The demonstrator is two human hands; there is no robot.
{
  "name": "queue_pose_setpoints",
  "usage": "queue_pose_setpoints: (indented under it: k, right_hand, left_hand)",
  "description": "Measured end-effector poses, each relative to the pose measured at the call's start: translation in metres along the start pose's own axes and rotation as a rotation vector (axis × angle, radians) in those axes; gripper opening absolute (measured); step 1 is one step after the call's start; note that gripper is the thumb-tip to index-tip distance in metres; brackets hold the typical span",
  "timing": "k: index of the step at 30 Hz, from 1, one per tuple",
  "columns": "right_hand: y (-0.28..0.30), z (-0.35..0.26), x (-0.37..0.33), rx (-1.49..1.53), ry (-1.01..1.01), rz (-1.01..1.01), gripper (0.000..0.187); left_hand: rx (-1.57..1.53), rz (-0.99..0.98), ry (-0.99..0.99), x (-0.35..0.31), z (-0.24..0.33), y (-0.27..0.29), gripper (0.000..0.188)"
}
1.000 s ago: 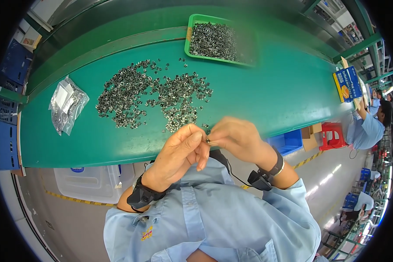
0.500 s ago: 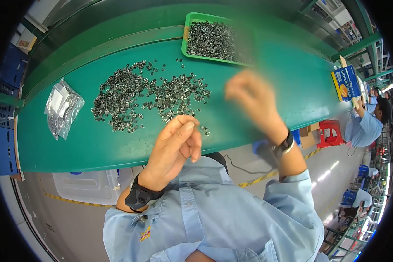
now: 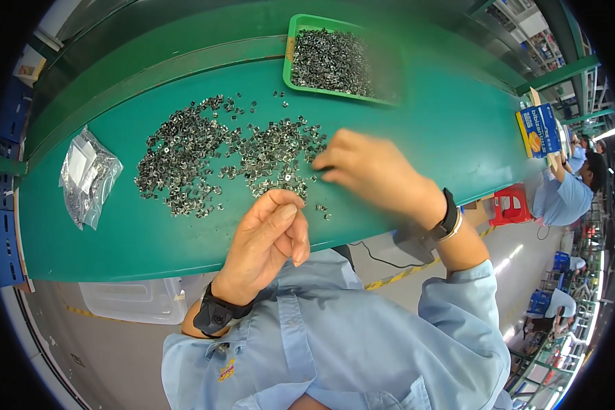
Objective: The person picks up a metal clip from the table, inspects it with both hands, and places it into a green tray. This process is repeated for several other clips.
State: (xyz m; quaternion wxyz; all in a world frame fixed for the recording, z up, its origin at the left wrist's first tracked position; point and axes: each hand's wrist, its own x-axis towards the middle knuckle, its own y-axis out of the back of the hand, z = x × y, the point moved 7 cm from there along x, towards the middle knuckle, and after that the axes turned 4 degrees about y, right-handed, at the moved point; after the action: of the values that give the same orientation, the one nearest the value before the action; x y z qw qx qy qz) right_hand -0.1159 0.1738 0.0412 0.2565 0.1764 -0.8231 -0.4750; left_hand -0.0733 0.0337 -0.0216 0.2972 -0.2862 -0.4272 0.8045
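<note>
My left hand [image 3: 270, 232] hovers over the table's near edge, thumb and forefinger pressed together. Whatever sits in that pinch is too small to make out. Slightly blurred, my right hand [image 3: 372, 167] reaches in from the right, its curled fingertips close together at the right edge of a loose pile of small metal clips [image 3: 280, 147]. A dark spot shows at those fingertips, but I cannot tell what it is. Left of that pile lies a larger heap of the same small square metal pieces [image 3: 181, 154]. A few strays [image 3: 323, 210] lie between my hands.
A green tray [image 3: 342, 97] full of similar metal pieces stands at the back; its right part is smeared. A clear plastic bag [image 3: 92, 174] of parts lies at the left on the green table [image 3: 137, 249]. A blue-yellow box [image 3: 540, 130] and co-workers are at the far right.
My right hand has come left and down from beside the tray to the pile's right edge. My left hand keeps its pinch, nearly in place. The view has shifted slightly.
</note>
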Motion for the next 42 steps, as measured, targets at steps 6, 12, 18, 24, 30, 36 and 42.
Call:
queue_pose_setpoints:
  k: [6,12,18,24,30,36,42]
  right_hand:
    - [-0.018,-0.005,-0.005,-0.012,-0.017,-0.075,0.015]
    - [0.006,-0.029,-0.022,0.203,-0.009,0.233,0.02]
    - [0.005,-0.049,-0.041,0.225,0.011,0.457,0.025]
    - [-0.002,-0.059,-0.048,0.134,0.079,0.469,0.025]
    - [0.0,-0.06,-0.052,0.131,0.095,0.429,0.023]
    - [0.003,-0.061,-0.053,0.125,0.06,0.448,0.022]
    - [0.006,-0.064,-0.051,0.136,0.076,0.47,0.02]
  left_hand:
    - [0.027,-0.008,-0.004,-0.001,-0.002,-0.002,0.016]
    - [0.243,0.067,-0.037,-0.001,-0.005,-0.01,0.019]
    - [0.422,0.151,-0.1,-0.005,-0.009,-0.016,0.022]
    - [0.451,0.167,-0.123,-0.008,-0.009,-0.019,0.02]
    - [0.466,0.167,-0.081,-0.006,-0.01,-0.015,0.02]
    - [0.439,0.16,-0.078,-0.006,-0.011,-0.015,0.02]
    - [0.365,0.146,-0.098,-0.01,-0.008,-0.021,0.021]
